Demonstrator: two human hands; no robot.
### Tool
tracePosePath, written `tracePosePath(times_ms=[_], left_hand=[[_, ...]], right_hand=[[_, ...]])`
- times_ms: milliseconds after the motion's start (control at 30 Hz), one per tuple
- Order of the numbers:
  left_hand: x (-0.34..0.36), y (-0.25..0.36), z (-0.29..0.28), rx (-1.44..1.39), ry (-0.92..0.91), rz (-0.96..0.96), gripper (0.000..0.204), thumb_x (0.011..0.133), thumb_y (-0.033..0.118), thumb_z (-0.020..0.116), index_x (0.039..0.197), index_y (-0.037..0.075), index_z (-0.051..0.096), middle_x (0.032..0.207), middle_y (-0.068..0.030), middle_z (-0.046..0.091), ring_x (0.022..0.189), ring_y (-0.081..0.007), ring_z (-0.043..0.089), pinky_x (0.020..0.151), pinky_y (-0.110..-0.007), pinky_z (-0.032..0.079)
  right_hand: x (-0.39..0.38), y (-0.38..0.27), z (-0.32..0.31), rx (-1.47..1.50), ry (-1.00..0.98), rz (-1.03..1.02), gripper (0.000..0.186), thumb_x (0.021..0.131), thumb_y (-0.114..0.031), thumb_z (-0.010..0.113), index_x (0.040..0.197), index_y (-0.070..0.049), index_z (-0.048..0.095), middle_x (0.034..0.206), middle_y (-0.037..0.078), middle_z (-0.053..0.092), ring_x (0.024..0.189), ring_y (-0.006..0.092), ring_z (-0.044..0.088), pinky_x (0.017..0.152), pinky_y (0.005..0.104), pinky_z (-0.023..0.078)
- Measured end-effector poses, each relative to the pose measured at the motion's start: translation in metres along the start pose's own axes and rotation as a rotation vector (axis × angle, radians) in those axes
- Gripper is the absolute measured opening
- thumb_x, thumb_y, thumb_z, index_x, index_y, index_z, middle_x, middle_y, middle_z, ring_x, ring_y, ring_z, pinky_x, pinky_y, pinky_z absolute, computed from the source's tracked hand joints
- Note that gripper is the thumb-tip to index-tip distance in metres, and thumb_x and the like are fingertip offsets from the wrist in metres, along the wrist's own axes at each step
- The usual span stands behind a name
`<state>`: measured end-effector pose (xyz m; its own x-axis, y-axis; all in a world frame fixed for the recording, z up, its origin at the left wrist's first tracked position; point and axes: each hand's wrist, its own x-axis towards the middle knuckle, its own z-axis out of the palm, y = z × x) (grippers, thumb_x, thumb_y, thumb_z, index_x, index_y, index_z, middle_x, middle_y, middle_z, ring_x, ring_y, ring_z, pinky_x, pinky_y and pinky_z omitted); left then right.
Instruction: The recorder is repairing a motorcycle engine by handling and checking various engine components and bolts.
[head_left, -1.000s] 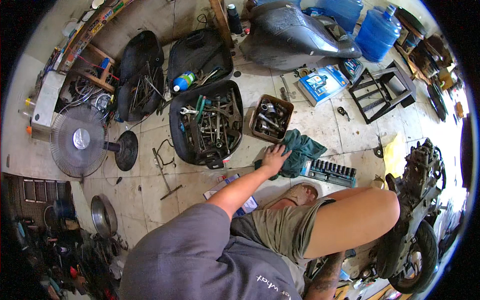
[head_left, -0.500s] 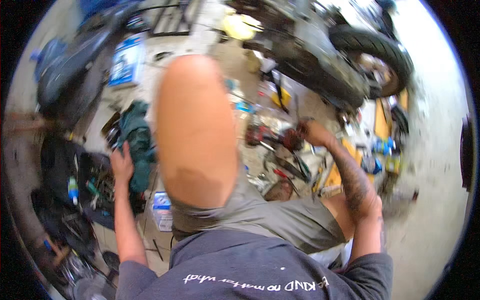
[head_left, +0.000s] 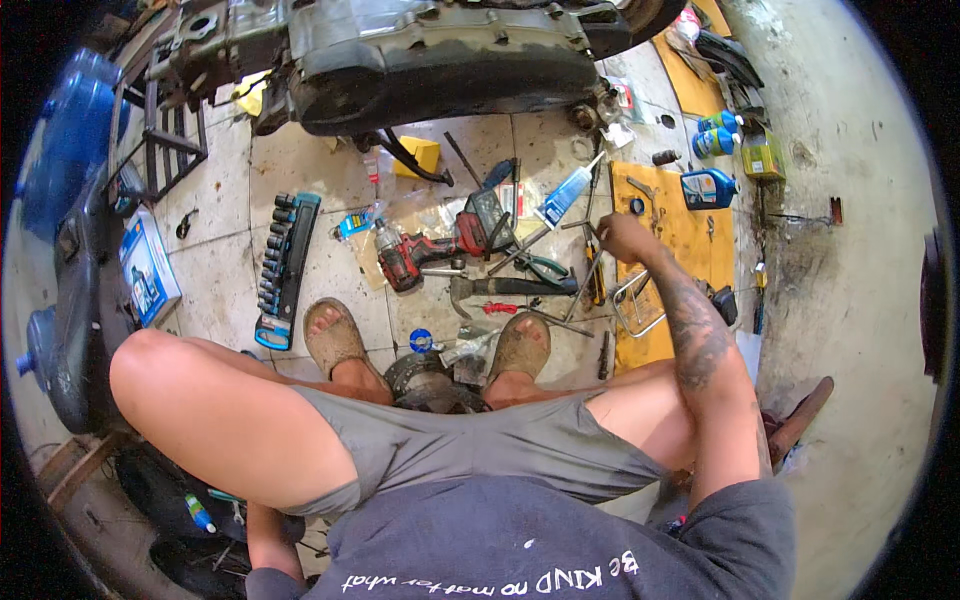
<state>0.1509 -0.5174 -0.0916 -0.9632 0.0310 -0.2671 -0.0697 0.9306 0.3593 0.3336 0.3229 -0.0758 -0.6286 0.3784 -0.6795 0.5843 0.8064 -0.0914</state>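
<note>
My right hand (head_left: 628, 240) is closed over the floor at the left edge of a yellow-brown board (head_left: 685, 255). Thin metal rods show beside its fingers, but what it grips is not clear. Just left of it lie a blue-and-white tube (head_left: 566, 198) and a yellow-and-black screwdriver (head_left: 597, 285). A red cordless impact wrench (head_left: 405, 258) rests in the middle, with green-handled pliers (head_left: 543, 268) and a black-handled hammer (head_left: 520, 287) close by. A rack of sockets (head_left: 287, 270) lies beyond my left foot. Only my left forearm (head_left: 270, 535) shows; my thigh hides the hand.
A greasy engine (head_left: 430, 85) of a motorbike spans the far side. Blue bottles (head_left: 708, 188) stand at the right by the board. At the left are a blue-and-white box (head_left: 150, 265), a black metal frame (head_left: 175, 140) and a large blue water jug (head_left: 80, 110).
My view has turned and levelled, and the raised knee has swung left. My left hand, formerly beside a dark green cloth, has dropped out of sight. The right hand has moved off the impact wrench.
</note>
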Motion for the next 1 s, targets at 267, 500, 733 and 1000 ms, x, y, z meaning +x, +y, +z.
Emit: tracePosePath(times_ms=[267, 500, 733, 1000], left_hand=[[0.025, -0.001, -0.010, 0.039, -0.009, -0.003, 0.029, 0.095, 0.021, 0.061, 0.113, -0.002, 0.065, 0.104, -0.0109, 0.068, 0.095, -0.0247, 0.061, 0.086, -0.035, 0.048], [0.078, -0.001, -0.022, 0.090, -0.008, 0.030, 0.028, 0.096, 0.020, 0.060, 0.114, -0.002, 0.065, 0.103, -0.0084, 0.068, 0.093, -0.0212, 0.060, 0.085, -0.034, 0.047], [0.170, 0.180, -0.123, -0.086, 0.446, 0.378, 0.027, 0.097, 0.018, 0.060, 0.115, -0.001, 0.065, 0.102, -0.0059, 0.067, 0.091, -0.0177, 0.059, 0.084, -0.032, 0.047], [0.097, 0.513, -0.092, -0.238, -0.430, 1.174, 0.024, 0.095, 0.023, 0.063, 0.106, 0.001, 0.068, 0.094, -0.0104, 0.072, 0.086, -0.0184, 0.067, 0.078, -0.033, 0.052]], right_hand=[[0.049, -0.088, 0.098, 0.063, 0.020, -0.042, 0.025, 0.087, -0.024, 0.059, 0.099, -0.005, 0.070, 0.100, 0.021, 0.070, 0.097, 0.0402, 0.066, 0.085, 0.0474, 0.053], [0.044, -0.139, 0.130, 0.388, 0.447, 0.217, 0.024, 0.087, -0.020, 0.063, 0.101, -0.001, 0.065, 0.111, 0.023, 0.056, 0.106, 0.0418, 0.056, 0.088, 0.0499, 0.048], [0.012, -0.128, 0.081, -0.123, 0.159, -0.035, 0.031, 0.077, -0.026, 0.064, 0.093, 0.000, 0.069, 0.091, 0.018, 0.069, 0.088, 0.0346, 0.067, 0.076, 0.0456, 0.052], [-0.105, -0.133, 0.038, 0.780, 0.408, -0.075, 0.045, 0.096, -0.041, 0.052, 0.102, 0.002, 0.066, 0.095, 0.018, 0.070, 0.091, 0.0309, 0.066, 0.079, 0.0404, 0.050]])
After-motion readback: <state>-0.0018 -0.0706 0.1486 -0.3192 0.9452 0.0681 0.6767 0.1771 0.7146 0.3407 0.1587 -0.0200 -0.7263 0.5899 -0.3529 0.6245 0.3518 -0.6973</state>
